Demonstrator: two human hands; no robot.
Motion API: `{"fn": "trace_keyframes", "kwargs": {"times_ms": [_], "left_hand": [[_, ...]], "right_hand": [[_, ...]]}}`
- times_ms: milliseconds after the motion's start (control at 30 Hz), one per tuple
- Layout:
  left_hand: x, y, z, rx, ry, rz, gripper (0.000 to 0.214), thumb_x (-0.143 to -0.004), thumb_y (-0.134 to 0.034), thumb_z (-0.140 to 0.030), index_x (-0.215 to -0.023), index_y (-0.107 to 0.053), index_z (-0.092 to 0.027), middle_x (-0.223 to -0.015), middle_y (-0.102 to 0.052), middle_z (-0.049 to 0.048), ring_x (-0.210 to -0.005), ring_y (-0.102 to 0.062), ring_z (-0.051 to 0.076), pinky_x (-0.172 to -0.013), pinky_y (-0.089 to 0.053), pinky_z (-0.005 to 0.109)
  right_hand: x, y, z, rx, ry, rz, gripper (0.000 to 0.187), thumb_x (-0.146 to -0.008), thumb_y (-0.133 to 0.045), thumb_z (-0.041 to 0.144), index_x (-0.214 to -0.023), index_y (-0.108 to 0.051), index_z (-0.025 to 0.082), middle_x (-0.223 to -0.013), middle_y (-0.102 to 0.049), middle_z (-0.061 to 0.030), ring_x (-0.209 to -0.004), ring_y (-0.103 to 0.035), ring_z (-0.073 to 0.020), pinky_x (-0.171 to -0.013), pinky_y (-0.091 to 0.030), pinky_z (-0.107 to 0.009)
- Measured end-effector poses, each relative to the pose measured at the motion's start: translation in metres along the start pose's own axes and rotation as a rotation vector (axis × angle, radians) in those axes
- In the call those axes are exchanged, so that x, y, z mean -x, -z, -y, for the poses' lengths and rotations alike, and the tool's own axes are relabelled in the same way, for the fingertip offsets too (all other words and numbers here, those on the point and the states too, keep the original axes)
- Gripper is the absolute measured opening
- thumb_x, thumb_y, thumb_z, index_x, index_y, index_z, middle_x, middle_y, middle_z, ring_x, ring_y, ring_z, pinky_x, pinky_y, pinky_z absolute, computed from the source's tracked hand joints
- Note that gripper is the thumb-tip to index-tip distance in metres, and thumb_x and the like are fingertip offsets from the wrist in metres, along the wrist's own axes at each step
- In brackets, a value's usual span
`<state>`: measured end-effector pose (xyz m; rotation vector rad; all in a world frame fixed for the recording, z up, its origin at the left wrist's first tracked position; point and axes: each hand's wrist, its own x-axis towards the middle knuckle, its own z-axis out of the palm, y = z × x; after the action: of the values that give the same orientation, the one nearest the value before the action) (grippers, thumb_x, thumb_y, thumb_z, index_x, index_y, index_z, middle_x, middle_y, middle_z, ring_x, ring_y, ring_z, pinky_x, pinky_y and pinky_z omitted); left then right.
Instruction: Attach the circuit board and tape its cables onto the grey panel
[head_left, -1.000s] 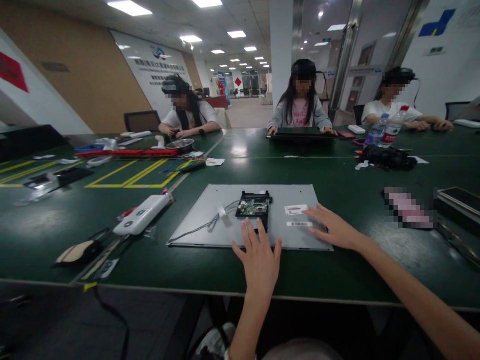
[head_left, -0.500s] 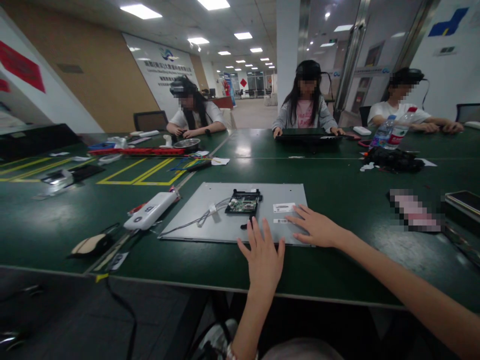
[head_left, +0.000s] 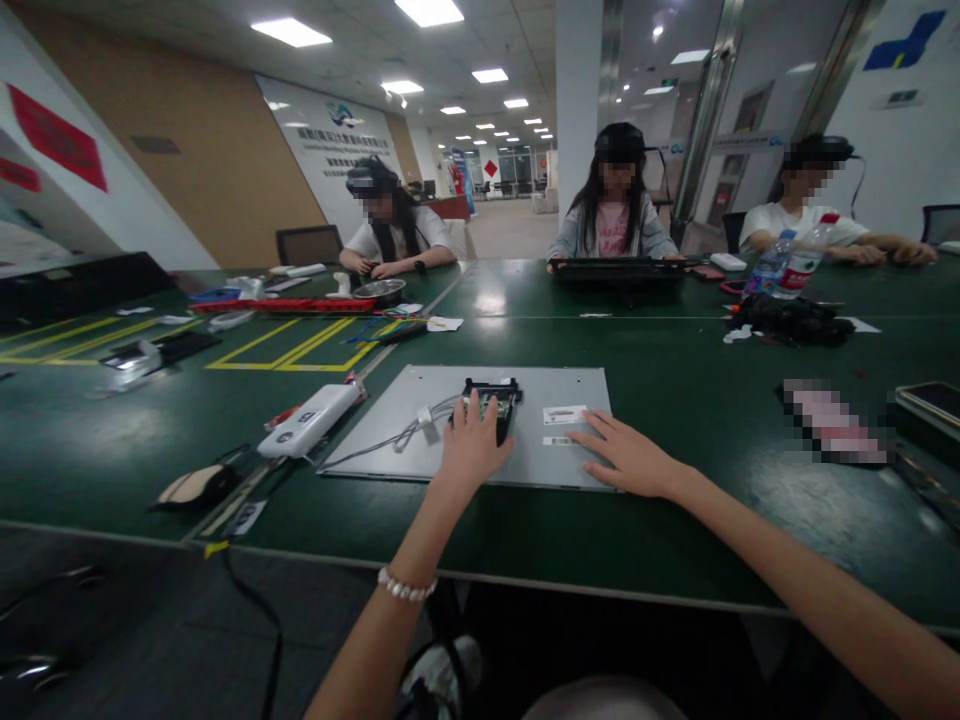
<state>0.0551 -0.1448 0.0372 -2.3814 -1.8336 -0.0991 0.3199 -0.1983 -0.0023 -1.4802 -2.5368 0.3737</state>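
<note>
A flat grey metal panel (head_left: 525,468) lies on the green table before me. Near its middle sits a circuit board in a black frame (head_left: 514,392), partly covered by the fingers of my left hand (head_left: 471,448). That hand is spread, palm down; whether its fingertips press on the board I cannot tell. Thin grey cables (head_left: 405,437) run from the board toward the panel's left corner. My right hand (head_left: 630,455) rests with fingers apart at the panel's right edge, beside two white labels, the upper label (head_left: 564,415) lying just past its fingertips.
Left of the panel are a white power bank-like device (head_left: 311,420) and a computer mouse (head_left: 199,487). A pixelated phone-shaped item (head_left: 832,420) lies to the right. Farther back stand plastic bottles (head_left: 799,258) by a black bundle (head_left: 787,320). Several people sit across the table.
My left hand has moved left and forward, from the panel's near edge onto the circuit board area. My right hand stays almost where it was at the panel's right side.
</note>
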Motion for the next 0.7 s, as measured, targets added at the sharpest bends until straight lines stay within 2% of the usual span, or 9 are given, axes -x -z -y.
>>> {"fn": "trace_keyframes", "kwargs": {"times_ms": [100, 200, 500, 600, 700], "left_hand": [[-0.019, -0.01, 0.01, 0.013, -0.046, 0.101, 0.065, -0.087, -0.047, -0.048, -0.142, -0.035, -0.017, -0.145, -0.037, 0.0185, -0.136, -0.027, 0.035, -0.103, -0.033, 0.049], [-0.033, -0.018, 0.014, 0.021, -0.045, 0.113, 0.062, -0.089, -0.042, -0.047, -0.141, -0.035, -0.015, -0.138, -0.044, 0.0194, -0.132, -0.034, 0.034, -0.1, -0.035, 0.046], [-0.073, -0.033, 0.013, 0.01, 0.141, 0.007, 0.059, -0.091, -0.037, -0.044, -0.139, -0.036, -0.011, -0.136, -0.043, 0.023, -0.128, -0.035, 0.038, -0.096, -0.038, 0.049], [-0.08, -0.039, 0.014, 0.021, 0.177, -0.04, 0.059, -0.091, -0.036, -0.044, -0.139, -0.037, -0.01, -0.137, -0.042, 0.0243, -0.128, -0.034, 0.039, -0.096, -0.038, 0.051], [-0.082, -0.042, 0.014, 0.028, 0.184, -0.038, 0.059, -0.091, -0.036, -0.044, -0.138, -0.038, -0.01, -0.139, -0.041, 0.0248, -0.129, -0.034, 0.04, -0.095, -0.038, 0.051]], "right_hand": [[0.002, 0.0, 0.001, -0.025, 0.015, -0.025, 0.063, -0.093, -0.029, 0.06, -0.147, -0.031, 0.028, -0.158, -0.013, -0.0041, -0.144, -0.012, -0.031, -0.115, -0.017, -0.049], [0.001, -0.001, -0.001, -0.05, 0.011, -0.02, 0.063, -0.093, -0.03, 0.061, -0.147, -0.031, 0.029, -0.159, -0.012, -0.0025, -0.144, -0.011, -0.0318, -0.115, -0.017, -0.051], [-0.001, -0.004, -0.003, -0.033, 0.016, -0.041, 0.062, -0.093, -0.03, 0.06, -0.146, -0.034, 0.028, -0.159, -0.013, -0.0037, -0.144, -0.011, -0.0296, -0.115, -0.016, -0.048], [0.0, -0.003, -0.003, -0.037, 0.006, -0.03, 0.062, -0.093, -0.03, 0.061, -0.146, -0.033, 0.029, -0.159, -0.012, -0.0033, -0.144, -0.01, -0.0291, -0.115, -0.016, -0.048], [0.0, -0.002, -0.003, -0.04, 0.002, -0.032, 0.062, -0.093, -0.029, 0.061, -0.147, -0.031, 0.03, -0.159, -0.012, -0.0029, -0.144, -0.009, -0.0285, -0.115, -0.017, -0.049]]}}
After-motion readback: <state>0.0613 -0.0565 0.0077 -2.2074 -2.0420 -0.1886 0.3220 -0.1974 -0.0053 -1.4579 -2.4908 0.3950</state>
